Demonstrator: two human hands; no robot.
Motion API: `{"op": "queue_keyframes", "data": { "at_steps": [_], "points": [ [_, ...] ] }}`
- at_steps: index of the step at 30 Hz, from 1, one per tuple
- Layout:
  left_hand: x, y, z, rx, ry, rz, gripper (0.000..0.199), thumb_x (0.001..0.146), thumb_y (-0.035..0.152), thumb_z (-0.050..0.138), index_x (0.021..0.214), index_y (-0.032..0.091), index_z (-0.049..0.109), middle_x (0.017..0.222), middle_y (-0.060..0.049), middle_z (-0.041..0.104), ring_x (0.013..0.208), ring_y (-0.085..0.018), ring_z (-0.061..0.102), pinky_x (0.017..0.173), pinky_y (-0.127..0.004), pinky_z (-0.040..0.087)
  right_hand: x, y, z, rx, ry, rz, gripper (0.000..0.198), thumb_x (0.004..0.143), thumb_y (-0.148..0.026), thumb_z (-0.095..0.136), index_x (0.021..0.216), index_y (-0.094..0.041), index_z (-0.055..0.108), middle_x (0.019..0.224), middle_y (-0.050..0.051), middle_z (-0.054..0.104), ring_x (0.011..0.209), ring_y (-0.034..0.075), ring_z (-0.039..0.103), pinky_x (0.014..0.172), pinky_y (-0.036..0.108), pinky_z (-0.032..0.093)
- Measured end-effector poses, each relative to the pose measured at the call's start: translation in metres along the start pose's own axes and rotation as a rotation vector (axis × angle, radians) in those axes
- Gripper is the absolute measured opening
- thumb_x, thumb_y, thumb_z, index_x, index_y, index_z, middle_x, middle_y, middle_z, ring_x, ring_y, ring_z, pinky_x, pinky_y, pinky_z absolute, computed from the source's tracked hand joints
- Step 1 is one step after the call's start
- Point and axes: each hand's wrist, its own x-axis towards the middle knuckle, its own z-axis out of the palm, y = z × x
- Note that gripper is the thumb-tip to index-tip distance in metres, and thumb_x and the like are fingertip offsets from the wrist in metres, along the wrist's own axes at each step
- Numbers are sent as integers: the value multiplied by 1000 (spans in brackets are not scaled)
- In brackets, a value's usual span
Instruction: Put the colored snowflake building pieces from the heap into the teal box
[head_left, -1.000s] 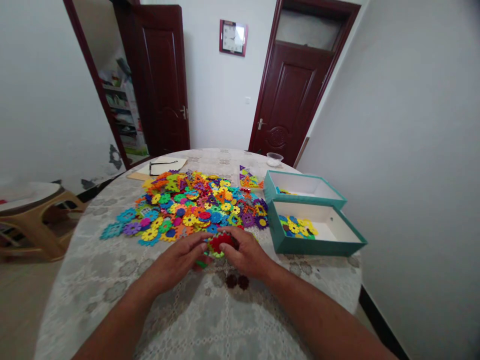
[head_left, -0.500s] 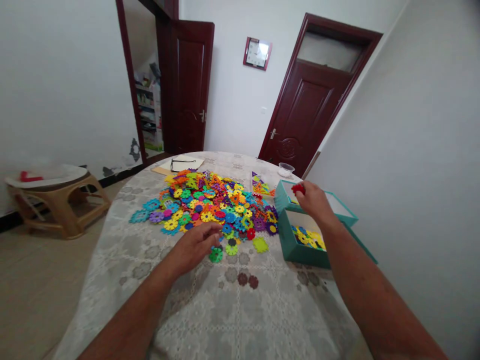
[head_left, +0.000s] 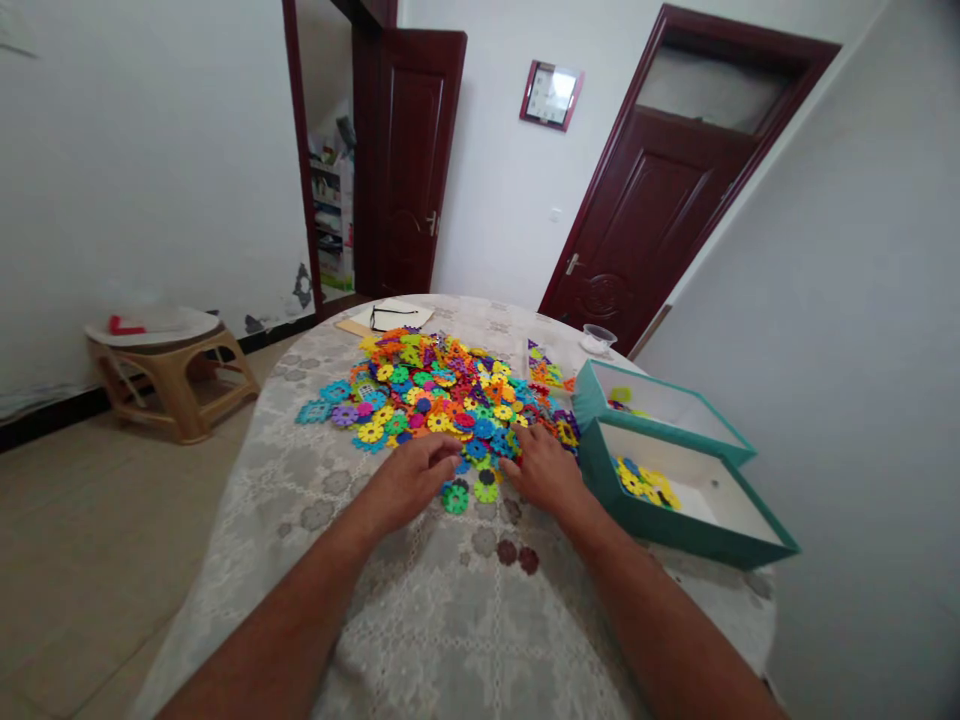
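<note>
A heap of colourful flower-shaped plastic snowflake discs [head_left: 439, 422] lies across the middle of the table. My left hand [head_left: 416, 478] rests at the heap's front edge, its fingers loosely bent and apart, with nothing visible in it. Close to its fingertips lies a green disc [head_left: 455, 499]. My right hand [head_left: 546, 468] reaches over the right front of the heap, fingers spread and touching discs there; the back of the hand covers part of them. To its right stands a teal box [head_left: 675, 525] with yellow discs [head_left: 646, 484] inside.
Behind the near box is a second teal box [head_left: 667, 400] with a few pieces inside. A clear tray of pieces [head_left: 546, 368], a clear bowl [head_left: 598, 337] and glasses on paper [head_left: 391, 318] sit farther back. Two brown discs [head_left: 517, 555] lie in front.
My right hand has come from above the far box back to the heap, and the red pieces it held are gone from it. My left hand stays by the heap. The view has shifted.
</note>
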Motion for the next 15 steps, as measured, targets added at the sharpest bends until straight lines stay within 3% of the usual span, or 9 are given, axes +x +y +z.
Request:
{"op": "queue_keyframes", "data": {
  "at_steps": [3,9,13,15],
  "points": [
    [-1,2,0,39,-5,8,31,93,42,58,107,21,76,103,-5,78,95,-23,71,85,-33,52,4,-4,15,-22,24,34,56,99,-48,60,148,-21,56,136,18,61,128,33,57,105,40,44],
    [-1,2,3,74,-21,34,28,94,38,56,104,21,75,101,-5,77,92,-22,70,81,-31,49,7,12,21,58,14,-30,46,93,-16,54,139,-17,62,131,16,65,119,26,62,102,33,45],
    [0,0,5,95,-22,56,27,95,37,55,104,20,75,98,-5,77,91,-22,70,80,-30,49,2,23,17,335,91,-39,45,90,-14,51,133,-16,66,127,14,70,121,26,63,108,36,46],
    [0,-2,6,95,-28,61,28,95,37,55,104,20,75,97,-5,77,90,-22,70,79,-31,49,-1,25,14,582,88,11,37,89,-19,54,123,-19,69,117,11,74,112,26,67,101,39,51]
  ]
}}
